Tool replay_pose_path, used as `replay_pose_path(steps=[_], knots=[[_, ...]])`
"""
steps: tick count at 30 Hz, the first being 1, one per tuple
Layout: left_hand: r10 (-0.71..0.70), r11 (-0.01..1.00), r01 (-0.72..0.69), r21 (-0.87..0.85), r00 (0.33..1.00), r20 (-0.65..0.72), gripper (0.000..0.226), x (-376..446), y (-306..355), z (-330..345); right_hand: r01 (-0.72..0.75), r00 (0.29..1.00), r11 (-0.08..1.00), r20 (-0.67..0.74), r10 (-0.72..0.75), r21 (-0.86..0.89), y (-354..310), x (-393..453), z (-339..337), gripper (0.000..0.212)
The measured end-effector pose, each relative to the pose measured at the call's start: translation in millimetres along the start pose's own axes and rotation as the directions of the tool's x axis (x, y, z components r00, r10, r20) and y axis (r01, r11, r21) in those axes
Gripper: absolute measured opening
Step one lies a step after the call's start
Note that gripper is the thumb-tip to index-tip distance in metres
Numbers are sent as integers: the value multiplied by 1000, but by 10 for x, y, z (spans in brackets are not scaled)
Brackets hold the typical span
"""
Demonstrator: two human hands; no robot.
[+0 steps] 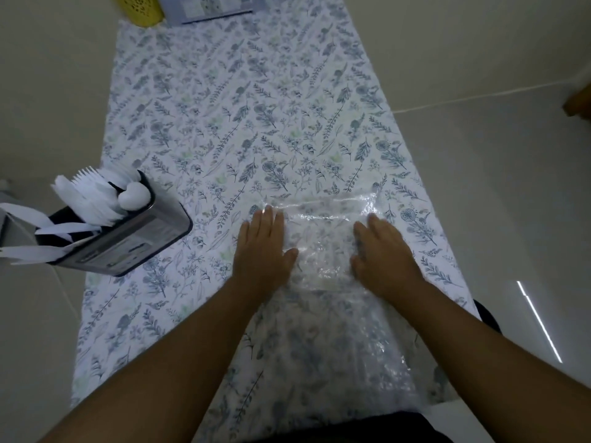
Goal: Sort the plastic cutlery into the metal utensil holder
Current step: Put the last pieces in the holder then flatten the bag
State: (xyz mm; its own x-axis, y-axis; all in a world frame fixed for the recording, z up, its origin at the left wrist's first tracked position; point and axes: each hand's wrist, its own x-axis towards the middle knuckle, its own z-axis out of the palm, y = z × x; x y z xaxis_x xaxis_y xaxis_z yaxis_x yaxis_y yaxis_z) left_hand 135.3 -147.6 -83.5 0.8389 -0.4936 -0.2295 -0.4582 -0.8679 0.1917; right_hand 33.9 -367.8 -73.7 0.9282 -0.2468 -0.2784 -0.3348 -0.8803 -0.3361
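Note:
A metal utensil holder [134, 241] stands at the table's left edge. White plastic cutlery [92, 196] sticks out of it: forks, spoons and knives. A clear, crinkled plastic bag [323, 225] lies flat on the floral tablecloth in front of me. My left hand [263, 247] presses flat on the bag's left side. My right hand [380, 251] lies flat on its right side. Both hands have straight fingers and hold nothing.
The table carries a floral tablecloth [243, 107]. A yellow perforated container [139, 8] and a flat printed packet [208, 8] sit at the far end. Pale floor lies on both sides of the table.

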Motion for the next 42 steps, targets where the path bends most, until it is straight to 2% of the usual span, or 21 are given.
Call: replay_pose_path(steps=[2, 3, 6, 8, 10, 12, 14, 15, 16, 19, 20, 22, 25, 27, 30, 33, 34, 36, 38, 40, 42], knots=[[59, 989, -84, -126, 980, -191, 54, -185, 143, -52, 6, 990, 1000, -140, -6, -1, -89, -205, -50, 55], [123, 973, -161, -167, 969, -216, 43, -330, 199, -44, 17, 987, 1000, -158, -19, -13, -117, -347, -42, 51], [223, 925, -248, -289, 968, -115, 29, -773, 241, 112, 32, 998, 999, -56, -31, 7, -94, -706, 126, 47], [181, 908, -218, -358, 974, -135, 30, -919, 208, 213, 10, 1000, 997, -27, -8, 79, -42, -806, 183, 51], [17, 865, -93, -493, 988, -156, 32, -980, 233, 118, -125, 991, 964, -11, 131, 236, -30, -853, 117, 60], [-282, 720, 163, -674, 957, -69, 35, -1004, 233, -47, -349, 922, 793, 30, 387, 500, 0, -879, -2, 62], [-479, 419, 429, -800, 853, 206, 42, -970, 173, -164, -516, 814, 470, 239, 529, 716, 46, -855, -88, 56], [-486, 238, 508, -828, 800, 352, 41, -937, 120, -167, -556, 781, 351, 330, 530, 753, 88, -827, -97, 51], [-451, 123, 557, -821, 769, 453, 36, -890, 71, -152, -575, 770, 287, 388, 506, 766, 116, -805, -111, 43], [-307, -8, 617, -787, 747, 589, 44, -828, 10, -164, -576, 777, 213, 448, 441, 789, 145, -767, -134, 21], [-267, -77, 621, -780, 741, 616, 51, -839, 18, -202, -573, 774, 168, 462, 433, 802, 146, -782, -137, 20], [-249, -129, 596, -793, 754, 608, 66, -902, -14, -236, -573, 755, 46, 505, 419, 818, 149, -829, -158, 33], [-238, -132, 544, -828, 794, 560, 74, -1015, -106, -224, -535, 736, -69, 504, 451, 842, 182, -889, -162, 62], [-215, -96, 553, -828, 800, 560, 68, -1091, -146, -191, -509, 741, -97, 493, 455, 855, 227, -948, -129, 61], [-211, 35, 551, -834, 819, 533, 26, -1166, -227, -179, -478, 791, -100, 477, 385, 873, 253, -1057, -90, 31], [-152, 222, 510, -831, 860, 487, 5, -1196, -355, -188, -462, 834, -48, 452, 316, 885, 293, -1157, -114, 50], [-120, 256, 493, -832, 870, 478, 6, -1202, -397, -190, -471, 840, 2, 448, 306, 882, 295, -1182, -127, 54], [-63, 288, 448, -846, 891, 450, 26, -1228, -439, -200, -474, 850, 121, 417, 323, 872, 277, -1232, -154, 47], [-44, 345, 407, -846, 907, 418, 43, -1240, -423, -211, -448, 876, 261, 360, 321, 855, 246, -1266, -180, 55], [-76, 454, 344, -822, 934, 349, 39, -1244, -378, -194, -457, 886, 418, 359, 294, 785, 212, -1282, -174, 72], [-133, 570, 266, -778, 964, 232, 17, -1228, -324, -167, -474, 881, 576, 370, 296, 667, 134, -1303, -158, 72]])
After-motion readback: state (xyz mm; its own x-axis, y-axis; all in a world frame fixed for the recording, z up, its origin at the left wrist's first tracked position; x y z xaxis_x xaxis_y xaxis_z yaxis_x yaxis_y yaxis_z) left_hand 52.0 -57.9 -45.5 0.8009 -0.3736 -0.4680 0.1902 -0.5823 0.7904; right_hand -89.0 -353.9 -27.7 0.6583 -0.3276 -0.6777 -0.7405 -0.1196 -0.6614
